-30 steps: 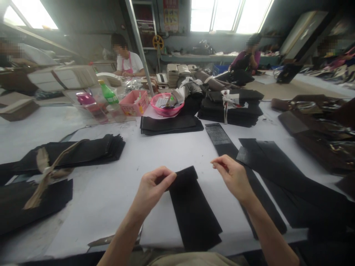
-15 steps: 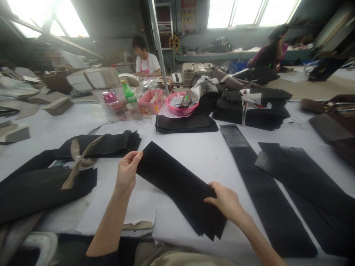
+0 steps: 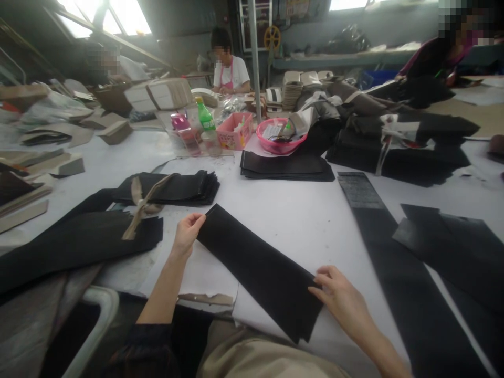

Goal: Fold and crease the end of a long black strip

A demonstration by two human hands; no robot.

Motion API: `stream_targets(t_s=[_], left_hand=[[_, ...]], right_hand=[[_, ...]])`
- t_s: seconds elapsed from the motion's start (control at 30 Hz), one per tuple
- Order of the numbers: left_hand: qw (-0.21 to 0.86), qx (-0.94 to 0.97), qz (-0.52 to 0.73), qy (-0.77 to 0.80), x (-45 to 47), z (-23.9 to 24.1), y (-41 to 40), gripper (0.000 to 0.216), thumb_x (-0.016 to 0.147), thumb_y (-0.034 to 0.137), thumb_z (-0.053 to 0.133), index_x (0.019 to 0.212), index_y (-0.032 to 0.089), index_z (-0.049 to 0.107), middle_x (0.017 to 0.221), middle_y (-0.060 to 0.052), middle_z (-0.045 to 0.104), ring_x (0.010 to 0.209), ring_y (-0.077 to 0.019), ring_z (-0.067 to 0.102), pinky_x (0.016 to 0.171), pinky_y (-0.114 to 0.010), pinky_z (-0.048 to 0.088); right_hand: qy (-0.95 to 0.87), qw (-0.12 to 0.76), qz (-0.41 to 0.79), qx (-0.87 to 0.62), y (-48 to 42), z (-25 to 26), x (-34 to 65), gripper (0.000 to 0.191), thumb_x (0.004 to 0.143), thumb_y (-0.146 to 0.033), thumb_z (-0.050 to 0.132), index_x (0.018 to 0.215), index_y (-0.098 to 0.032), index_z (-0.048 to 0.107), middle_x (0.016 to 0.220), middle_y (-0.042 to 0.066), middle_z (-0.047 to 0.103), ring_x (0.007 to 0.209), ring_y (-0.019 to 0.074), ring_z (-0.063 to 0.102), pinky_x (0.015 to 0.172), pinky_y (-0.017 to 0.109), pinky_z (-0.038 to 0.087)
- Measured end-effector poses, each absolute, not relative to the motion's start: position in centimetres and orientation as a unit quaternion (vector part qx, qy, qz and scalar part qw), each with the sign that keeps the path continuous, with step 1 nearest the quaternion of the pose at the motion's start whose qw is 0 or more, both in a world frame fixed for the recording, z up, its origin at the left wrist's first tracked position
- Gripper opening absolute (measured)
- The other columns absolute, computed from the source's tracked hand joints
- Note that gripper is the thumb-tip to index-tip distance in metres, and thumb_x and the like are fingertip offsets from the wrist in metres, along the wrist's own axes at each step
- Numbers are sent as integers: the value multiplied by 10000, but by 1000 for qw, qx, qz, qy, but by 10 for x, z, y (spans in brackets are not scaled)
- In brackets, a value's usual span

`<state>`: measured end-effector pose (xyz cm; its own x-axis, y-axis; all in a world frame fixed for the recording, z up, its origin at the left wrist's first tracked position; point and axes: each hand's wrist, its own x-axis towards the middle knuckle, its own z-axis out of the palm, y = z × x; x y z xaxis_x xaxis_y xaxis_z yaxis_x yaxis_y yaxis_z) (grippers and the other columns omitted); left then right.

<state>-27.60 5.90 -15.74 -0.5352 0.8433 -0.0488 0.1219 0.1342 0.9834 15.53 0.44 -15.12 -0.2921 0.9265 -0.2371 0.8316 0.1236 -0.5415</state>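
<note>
A stack of long black sheets (image 3: 260,270) slants across the middle in front of me, its near right ends slightly uneven. My left hand (image 3: 189,230) pinches the far left corner between thumb and fingers. At the right edge, near the lower end, my right hand (image 3: 334,291) has its thumb over the top sheet and its fingers at the rim, gripping lightly. Whether the sheets are fabric or leather I cannot tell.
Tied black pieces (image 3: 145,202) lie to the left, with a black pile (image 3: 285,167) beyond. Long black strips (image 3: 378,247) cover the right side. Farther back stand a pink basket (image 3: 271,143), a pink box (image 3: 235,134) and a green bottle (image 3: 205,114). People sit across the table.
My view has turned left. The fanned ends of the black sheets now lie closer together. My right hand has loosened from lying over the edge to a fingertip hold at it.
</note>
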Motion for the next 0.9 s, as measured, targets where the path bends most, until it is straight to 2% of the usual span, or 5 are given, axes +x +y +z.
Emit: stream_targets(t_s=[0.37, 0.57, 0.7, 0.8, 0.9], left_hand=[[255, 371, 501, 739, -289, -177, 54, 470, 661, 593, 708, 777, 138, 675, 724, -41, 666, 693, -173, 578, 626, -257, 417], [250, 408, 474, 739, -277, -175, 42, 465, 774, 585, 589, 877, 136, 653, 781, -78, 706, 715, -206, 642, 632, -282, 478], [173, 462, 403, 770, -253, -179, 27, 252, 826, 418, 594, 876, 181, 663, 761, -59, 683, 711, -221, 633, 683, -328, 475], [80, 506, 353, 783, -241, -180, 17, 146, 860, 305, 571, 933, 217, 661, 925, -81, 660, 892, -261, 606, 804, -381, 454], [33, 541, 319, 777, -241, -179, 10, 180, 923, 286, 487, 961, 218, 649, 987, -87, 642, 976, -269, 586, 850, -399, 465]], right_hand=[[-715, 82, 329, -612, -2, -170, 140, 85, 808, -293, 625, 814, -249, 552, 751, -33, 596, 700, 184, 563, 628, 312, 386], [-613, 254, 457, -592, 37, -164, 190, 382, 743, -572, 669, 904, -233, 601, 824, 13, 646, 791, 207, 627, 716, 298, 503], [-617, 247, 350, -660, 61, -169, 217, 575, 691, -710, 611, 1000, -225, 619, 857, 67, 678, 813, 277, 666, 725, 381, 540], [-701, 188, 166, -667, 63, -183, 212, 731, 802, -810, 335, 1115, -214, 618, 1035, 124, 669, 919, 346, 651, 760, 495, 541], [-768, 203, 46, -606, 54, -193, 191, 759, 904, -745, 180, 1208, -185, 593, 1187, 139, 627, 1073, 345, 602, 902, 524, 521]])
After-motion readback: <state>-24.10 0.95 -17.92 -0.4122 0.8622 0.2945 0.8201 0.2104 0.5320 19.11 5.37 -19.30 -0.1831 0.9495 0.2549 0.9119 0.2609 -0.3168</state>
